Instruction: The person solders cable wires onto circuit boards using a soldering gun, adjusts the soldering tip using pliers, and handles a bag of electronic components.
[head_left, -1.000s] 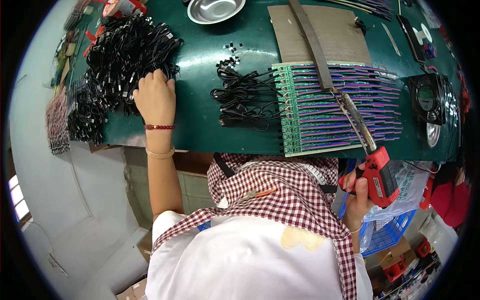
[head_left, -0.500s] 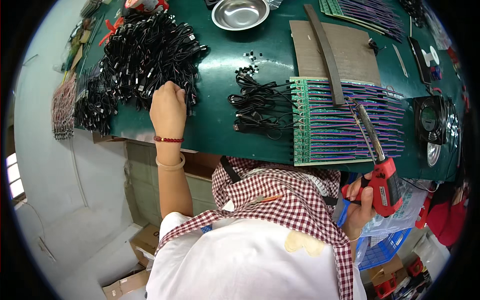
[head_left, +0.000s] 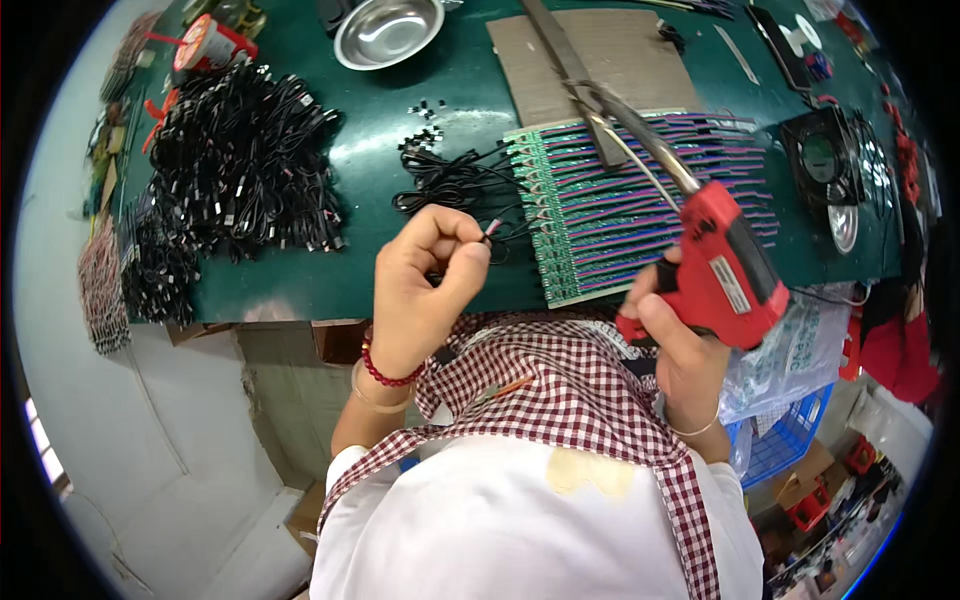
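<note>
My left hand [head_left: 425, 285] is closed in a pinch on the end of a thin black cable [head_left: 487, 238], just left of a panel of green circuit boards [head_left: 548, 225]. Rows of purple and blue wires [head_left: 670, 185] run rightward from the boards. Several black cables [head_left: 440, 182] lie coiled at the panel's left side. My right hand [head_left: 675, 335] is wrapped round the handle of a red soldering gun [head_left: 728, 270], whose long metal tip reaches up and left over the wires. A flat grey metal bar [head_left: 560, 50] rests across cardboard and panel.
A big heap of black cables [head_left: 240, 165] covers the table's left side. Small black parts [head_left: 425, 135] lie beyond the coiled cables. A metal bowl [head_left: 388, 35], a red cup [head_left: 208, 45] and a cardboard sheet [head_left: 640, 60] are farther back; a black fan [head_left: 822, 150] stands right.
My left hand has come right from the big heap to the board panel, with a cable end in it. My right hand has raised the soldering gun up and left over the wires.
</note>
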